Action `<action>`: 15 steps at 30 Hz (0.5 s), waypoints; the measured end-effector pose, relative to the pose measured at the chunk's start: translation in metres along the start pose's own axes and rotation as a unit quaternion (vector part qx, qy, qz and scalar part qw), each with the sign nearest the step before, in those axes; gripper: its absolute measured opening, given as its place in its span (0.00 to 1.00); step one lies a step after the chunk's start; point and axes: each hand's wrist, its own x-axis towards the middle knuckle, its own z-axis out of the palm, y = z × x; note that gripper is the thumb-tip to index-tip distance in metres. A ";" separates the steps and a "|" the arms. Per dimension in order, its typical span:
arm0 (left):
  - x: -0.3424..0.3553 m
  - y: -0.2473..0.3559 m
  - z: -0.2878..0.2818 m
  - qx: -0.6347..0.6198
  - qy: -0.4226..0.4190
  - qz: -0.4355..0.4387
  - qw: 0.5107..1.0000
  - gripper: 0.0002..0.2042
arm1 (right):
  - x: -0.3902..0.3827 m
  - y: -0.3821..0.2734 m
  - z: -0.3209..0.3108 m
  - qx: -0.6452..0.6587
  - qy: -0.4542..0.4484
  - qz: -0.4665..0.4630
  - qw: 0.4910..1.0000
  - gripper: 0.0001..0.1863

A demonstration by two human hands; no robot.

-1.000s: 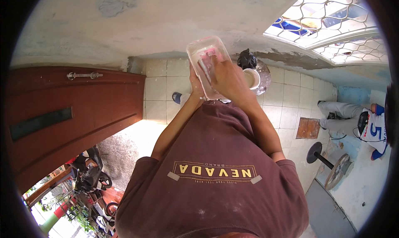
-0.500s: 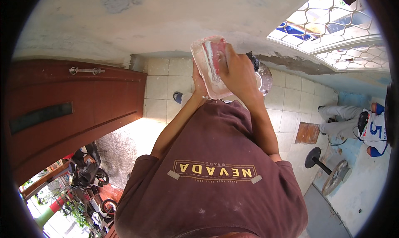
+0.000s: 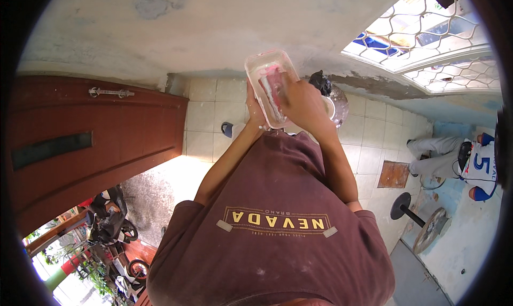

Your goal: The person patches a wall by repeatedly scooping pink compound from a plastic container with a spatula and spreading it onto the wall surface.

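Note:
A clear, pinkish rectangular plastic tub (image 3: 260, 59) is held up in front of my chest, white paste smeared inside it. My left hand (image 3: 256, 109) grips the tub along its left side, fingers partly hidden beneath. Inside the tub lies a flat red-pink putty spreader (image 3: 274, 84) with white paste along its left edge. My right hand (image 3: 310, 106) is closed around the spreader's right side, its fingertips slightly blurred.
Ahead stands a patchy plastered wall (image 3: 214, 33), with a white window grille (image 3: 406, 33) at right. Beyond my right hand are a white container (image 3: 329, 108) and a black bag (image 3: 320, 82). A brown door (image 3: 128, 129) is at left; another person (image 3: 454, 159) stands at right.
My right hand has drawn the spreader nearer to me within the tub, leaving more of its far end visible. My left hand keeps its hold on the tub.

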 end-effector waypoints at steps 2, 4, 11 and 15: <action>-0.001 0.006 0.002 -0.010 -0.003 -0.008 1.000 0.32 | 0.002 0.010 -0.010 0.081 0.030 0.009 0.996 0.16; -0.001 0.010 -0.001 0.025 0.005 0.011 1.000 0.33 | 0.002 0.021 -0.015 0.175 0.056 0.022 0.983 0.15; -0.002 0.032 -0.033 0.031 -0.005 0.003 1.000 0.33 | -0.014 0.057 0.044 0.678 0.034 0.151 0.718 0.14; -0.005 0.045 -0.053 0.041 0.018 -0.002 0.999 0.33 | -0.026 0.056 0.061 0.840 0.015 0.233 0.491 0.16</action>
